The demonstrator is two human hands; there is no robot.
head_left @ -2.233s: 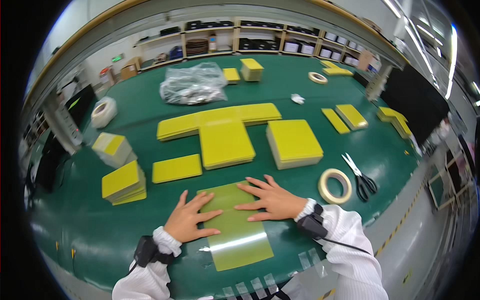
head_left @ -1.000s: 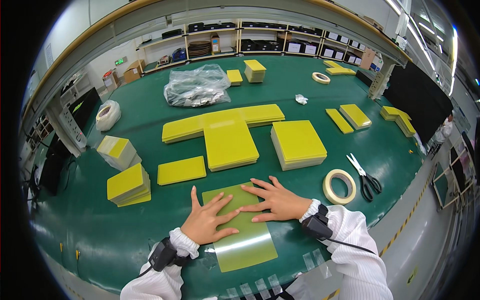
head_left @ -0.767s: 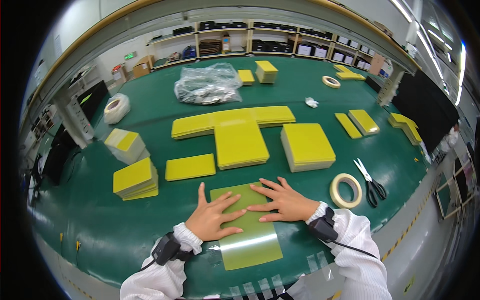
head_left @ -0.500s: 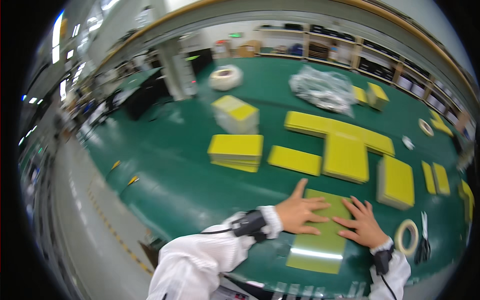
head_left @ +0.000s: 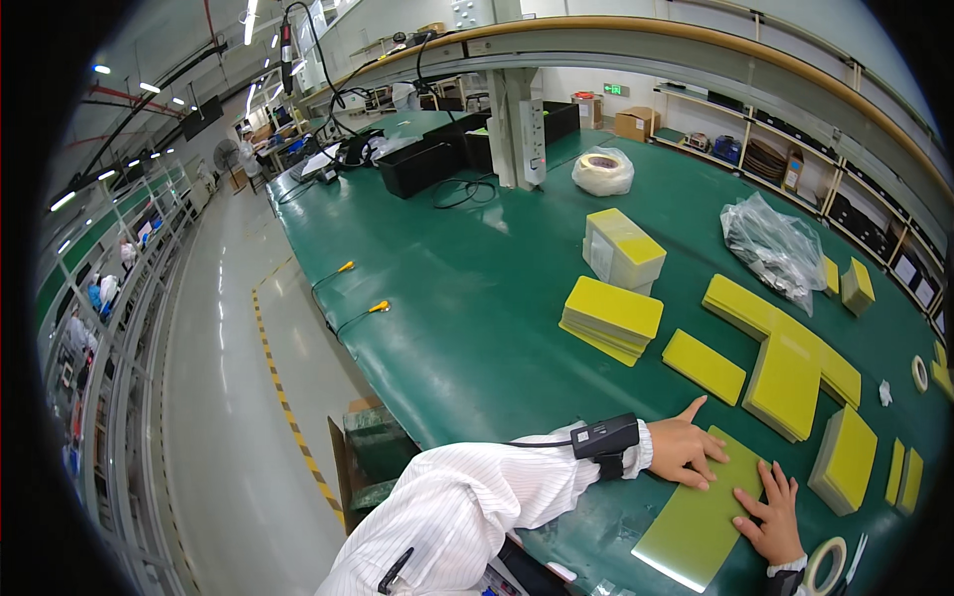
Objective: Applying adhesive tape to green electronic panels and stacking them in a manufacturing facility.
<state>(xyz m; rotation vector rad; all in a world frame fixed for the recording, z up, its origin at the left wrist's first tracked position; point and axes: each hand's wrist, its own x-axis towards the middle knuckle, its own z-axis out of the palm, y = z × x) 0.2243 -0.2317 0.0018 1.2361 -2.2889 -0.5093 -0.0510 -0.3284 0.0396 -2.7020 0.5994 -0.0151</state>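
A translucent yellow-green sheet (head_left: pixel 686 536) lies flat on the green bench top near its front edge. My left hand (head_left: pixel 684 449) rests on its upper left part, fingers bent a little and apart, one finger stretched out past the sheet's edge. On the sheet's right edge my right hand (head_left: pixel 773 519) lies with fingers spread. Neither hand grasps anything. Just beyond them are a flat yellow stack (head_left: pixel 704 366) and a taller stack of yellow sheets (head_left: pixel 782 385). Right of my right hand stands another thick stack (head_left: pixel 845 462).
A tape roll (head_left: pixel 825 566) and scissors (head_left: pixel 857 556), cut off by the dark rim, lie near my right wrist. Farther back are more yellow stacks (head_left: pixel 611 318), a wrapped tape roll (head_left: pixel 602 172) and a clear plastic bag (head_left: pixel 773 243). Two yellow-tipped cables (head_left: pixel 376 308) cross the left bench edge.
The view has swung left, so the bench and stacks appear farther right and the aisle shows more. Both hands stay on the sheet; my left fingers look a little more bent.
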